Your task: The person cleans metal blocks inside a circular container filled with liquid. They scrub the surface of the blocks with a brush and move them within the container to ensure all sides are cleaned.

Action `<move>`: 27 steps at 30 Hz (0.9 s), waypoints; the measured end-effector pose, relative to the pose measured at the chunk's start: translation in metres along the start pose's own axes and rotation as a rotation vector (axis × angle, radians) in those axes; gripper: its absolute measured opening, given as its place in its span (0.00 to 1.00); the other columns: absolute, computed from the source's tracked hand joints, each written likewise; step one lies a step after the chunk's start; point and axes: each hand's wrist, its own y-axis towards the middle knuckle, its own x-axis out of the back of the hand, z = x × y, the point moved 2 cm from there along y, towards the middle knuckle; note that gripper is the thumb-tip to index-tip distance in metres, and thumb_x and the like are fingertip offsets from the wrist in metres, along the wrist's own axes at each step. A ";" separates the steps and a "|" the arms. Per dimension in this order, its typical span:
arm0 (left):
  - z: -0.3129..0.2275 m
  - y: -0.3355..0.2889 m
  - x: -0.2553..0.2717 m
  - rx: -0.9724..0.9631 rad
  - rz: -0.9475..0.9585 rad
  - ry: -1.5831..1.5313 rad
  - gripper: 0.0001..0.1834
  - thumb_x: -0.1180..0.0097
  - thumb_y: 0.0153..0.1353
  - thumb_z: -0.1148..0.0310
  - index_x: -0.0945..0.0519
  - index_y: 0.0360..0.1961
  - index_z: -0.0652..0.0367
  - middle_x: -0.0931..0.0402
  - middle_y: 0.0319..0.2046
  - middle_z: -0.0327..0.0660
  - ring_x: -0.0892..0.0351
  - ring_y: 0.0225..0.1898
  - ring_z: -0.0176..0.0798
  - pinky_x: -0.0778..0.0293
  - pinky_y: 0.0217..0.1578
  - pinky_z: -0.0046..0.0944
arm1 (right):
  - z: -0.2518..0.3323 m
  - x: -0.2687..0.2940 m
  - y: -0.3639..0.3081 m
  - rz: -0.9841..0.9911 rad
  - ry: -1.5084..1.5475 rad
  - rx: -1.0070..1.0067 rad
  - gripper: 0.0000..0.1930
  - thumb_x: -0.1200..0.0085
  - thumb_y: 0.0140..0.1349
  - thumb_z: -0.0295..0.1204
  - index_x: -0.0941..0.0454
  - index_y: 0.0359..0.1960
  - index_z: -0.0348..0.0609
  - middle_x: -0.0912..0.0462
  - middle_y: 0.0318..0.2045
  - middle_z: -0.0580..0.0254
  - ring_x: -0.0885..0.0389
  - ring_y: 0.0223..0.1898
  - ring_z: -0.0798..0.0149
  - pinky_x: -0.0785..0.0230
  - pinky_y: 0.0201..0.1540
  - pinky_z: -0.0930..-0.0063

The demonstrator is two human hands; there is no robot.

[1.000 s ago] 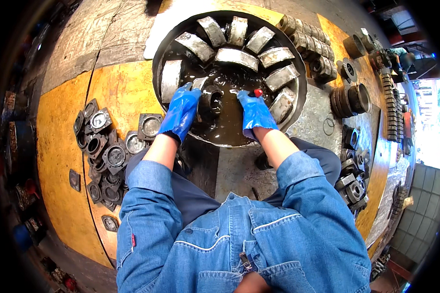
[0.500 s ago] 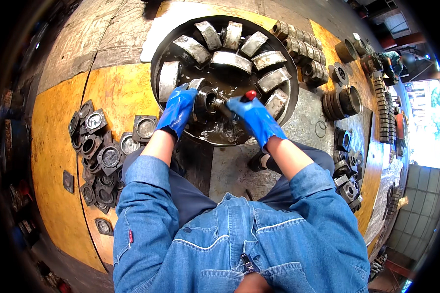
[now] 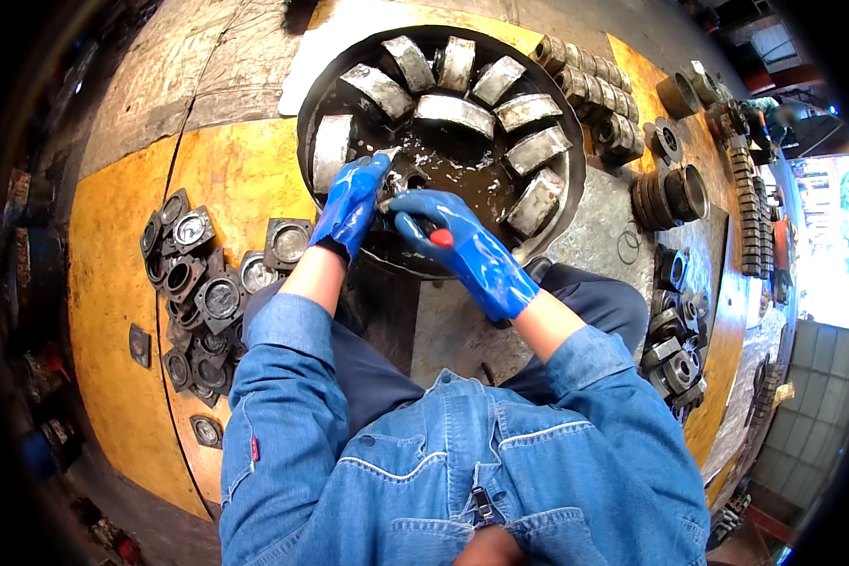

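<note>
Both my hands wear wet blue gloves and work over a round black tub point(image 3: 575, 189) of dark liquid. My left hand point(image 3: 352, 200) is closed on a dark, wet metal part point(image 3: 407, 177), mostly covered by the gloves. My right hand point(image 3: 455, 234) grips a red-handled tool point(image 3: 441, 238), its red handle end sticking out toward me. The tool's working end is hidden at the metal part, so its kind cannot be told. Several curved metal blocks point(image 3: 455, 113) stand in a ring inside the tub, partly wet.
Left of my legs lies a heap of square metal plates with round holes point(image 3: 219, 297) on yellow boards point(image 3: 113, 377). At the right are rows of ring-shaped metal parts point(image 3: 594, 90), stacked rings point(image 3: 670, 196) and more dark parts point(image 3: 674, 363). Another person point(image 3: 769, 118) is far right.
My right hand has moved left and nearer to me, and the red handle end has dropped toward me. My left hand stays on the metal part. The view has shifted slightly.
</note>
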 end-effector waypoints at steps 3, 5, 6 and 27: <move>0.002 0.001 0.000 0.077 -0.077 0.016 0.26 0.50 0.73 0.56 0.21 0.59 0.70 0.17 0.53 0.52 0.21 0.55 0.43 0.29 0.57 0.41 | -0.002 0.003 -0.026 -0.007 -0.020 0.048 0.08 0.38 0.60 0.27 0.13 0.40 0.44 0.12 0.38 0.51 0.12 0.41 0.47 0.19 0.44 0.59; 0.004 -0.002 -0.004 0.129 -0.088 -0.031 0.28 0.46 0.71 0.56 0.22 0.60 0.70 0.18 0.55 0.52 0.22 0.56 0.43 0.29 0.58 0.40 | -0.005 0.011 -0.038 0.018 -0.047 0.080 0.07 0.37 0.60 0.29 0.13 0.40 0.46 0.11 0.38 0.52 0.12 0.42 0.47 0.19 0.45 0.59; -0.002 -0.001 -0.010 0.150 -0.083 -0.053 0.29 0.45 0.70 0.55 0.23 0.61 0.70 0.19 0.55 0.52 0.22 0.56 0.43 0.30 0.59 0.40 | -0.014 0.017 -0.045 0.072 -0.082 0.006 0.07 0.37 0.60 0.30 0.13 0.39 0.46 0.11 0.39 0.52 0.12 0.42 0.48 0.19 0.46 0.59; -0.023 0.046 -0.058 0.281 0.223 -0.143 0.26 0.33 0.61 0.57 0.19 0.51 0.69 0.16 0.42 0.44 0.18 0.42 0.36 0.22 0.45 0.36 | -0.079 0.036 -0.052 -0.410 1.089 -1.116 0.31 0.43 0.72 0.39 0.38 0.73 0.46 0.24 0.59 0.60 0.22 0.55 0.62 0.26 0.57 0.67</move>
